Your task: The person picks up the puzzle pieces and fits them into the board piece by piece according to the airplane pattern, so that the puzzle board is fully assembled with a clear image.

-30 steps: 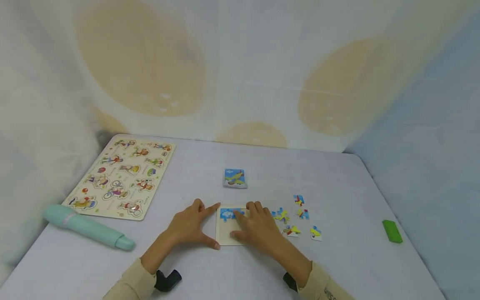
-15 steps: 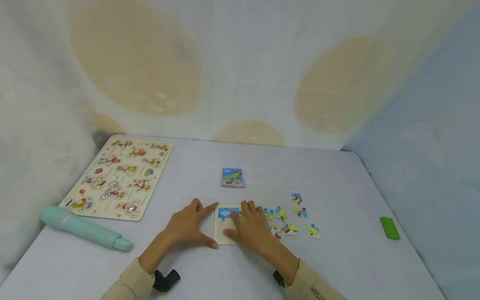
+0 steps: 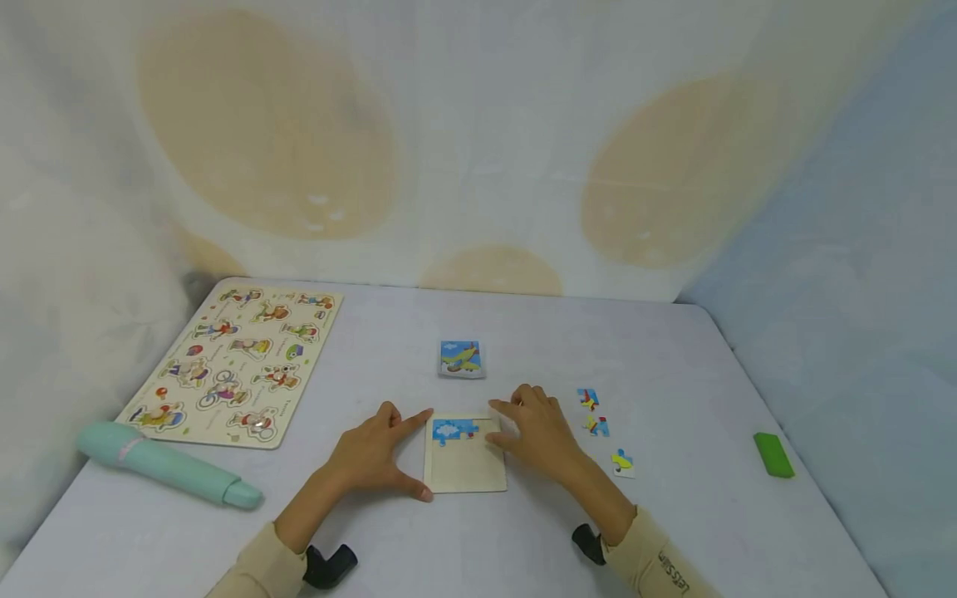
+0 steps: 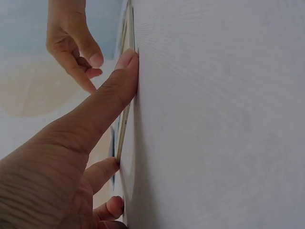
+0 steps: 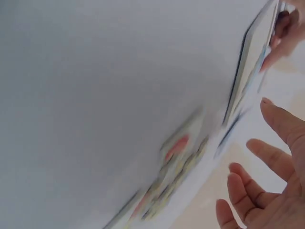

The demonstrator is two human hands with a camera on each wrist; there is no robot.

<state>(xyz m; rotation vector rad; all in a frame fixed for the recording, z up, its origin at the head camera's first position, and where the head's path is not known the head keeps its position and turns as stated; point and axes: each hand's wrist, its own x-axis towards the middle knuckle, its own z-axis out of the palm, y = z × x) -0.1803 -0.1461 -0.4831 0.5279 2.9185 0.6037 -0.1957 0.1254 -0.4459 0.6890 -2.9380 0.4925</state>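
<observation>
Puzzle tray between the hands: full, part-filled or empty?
Part-filled. Blue puzzle pieces cover only part of the far side of the puzzle tray; its near side shows bare base. Loose pieces lie to its right.

Puzzle tray (image 3: 465,472) matt wood; sleeves (image 3: 263,561) cloth.

Looks like a curtained booth (image 3: 67,208) — hung with spotted cloth (image 3: 478,149) at twelve o'clock, bluish cloth (image 3: 852,249) at three — around a white table (image 3: 688,531).

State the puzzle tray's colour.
The puzzle tray is pale cream, best seen in the head view.
</observation>
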